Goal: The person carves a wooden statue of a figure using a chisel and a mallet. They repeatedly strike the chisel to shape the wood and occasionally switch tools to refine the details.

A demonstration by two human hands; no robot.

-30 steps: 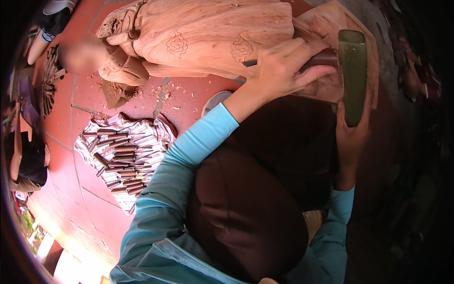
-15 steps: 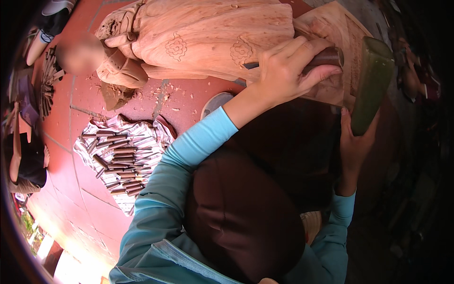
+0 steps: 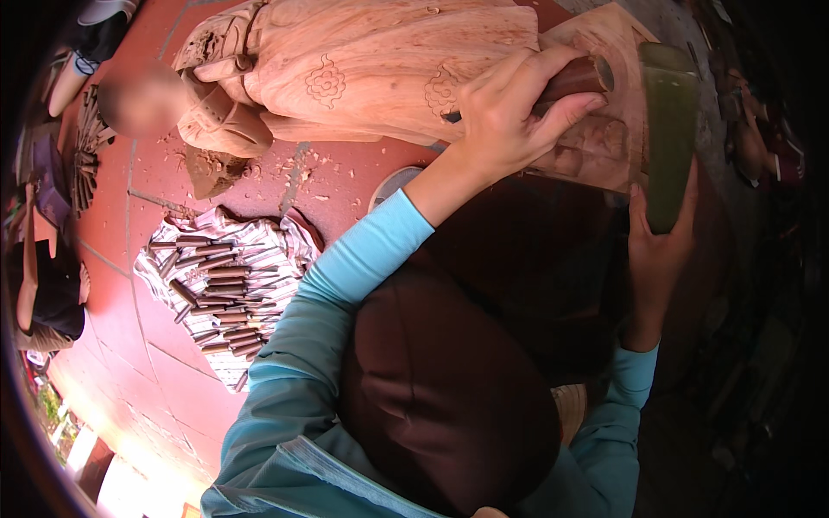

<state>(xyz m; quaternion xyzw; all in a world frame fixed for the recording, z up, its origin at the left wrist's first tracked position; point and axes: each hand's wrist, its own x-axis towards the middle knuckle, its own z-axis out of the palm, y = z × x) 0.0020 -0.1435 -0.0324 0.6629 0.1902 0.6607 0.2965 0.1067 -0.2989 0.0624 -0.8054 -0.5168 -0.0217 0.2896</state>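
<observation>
My left hand point(image 3: 505, 116) is wrapped round the brown wooden handle of a chisel point(image 3: 585, 78), and the dark blade shows at the hand's left side, against a large carved wooden figure point(image 3: 371, 52). That blade lies beside the right one of two flower outlines cut into the wood; its exact contact with the surface is hidden. On the right, my right hand point(image 3: 661, 246) grips the lower end of a green mallet point(image 3: 669, 121). The mallet stands nearly upright in the picture, a short gap to the right of the chisel handle's end.
Several brown-handled chisels point(image 3: 226, 292) lie on a striped cloth point(image 3: 164, 237) on the red tiled floor point(image 3: 129, 315). Wood shavings point(image 3: 298, 177) are scattered below the figure. Another person's arm and leg point(image 3: 28, 268) show at the far left, near more tools point(image 3: 86, 155).
The mallet has moved left, toward the chisel handle, and turned more upright. My left hand and the chisel have shifted slightly left and up.
</observation>
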